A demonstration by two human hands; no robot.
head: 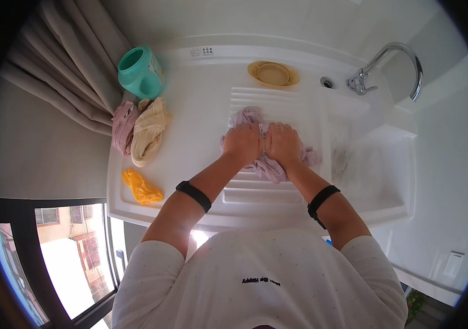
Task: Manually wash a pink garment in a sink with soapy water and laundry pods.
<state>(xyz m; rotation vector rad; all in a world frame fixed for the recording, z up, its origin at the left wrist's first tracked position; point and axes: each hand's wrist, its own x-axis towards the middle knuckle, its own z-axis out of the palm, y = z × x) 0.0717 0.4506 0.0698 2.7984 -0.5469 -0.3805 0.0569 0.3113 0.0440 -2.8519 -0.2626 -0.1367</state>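
A wet, light purple cloth [273, 170] lies bunched on the ribbed washboard [262, 193] moulded into a white laundry sink top. Both hands grip it side by side, knuckles up and nearly touching. My left hand [243, 142] is closed on its left part, and my right hand [283, 142] is closed on its right part. Folds of the cloth stick out above, below and to the right of the fists. The fingertips are hidden beneath the hands and the fabric.
Beyond the washboard lies a yellowish oval soap dish [273, 74]. The basin [365, 168] and chrome faucet [359, 82] are on the right. At left are a teal plastic jug [141, 74], a pink cloth [124, 127], a cream cloth [149, 133] and an orange cloth [142, 187], near a grey curtain [73, 61].
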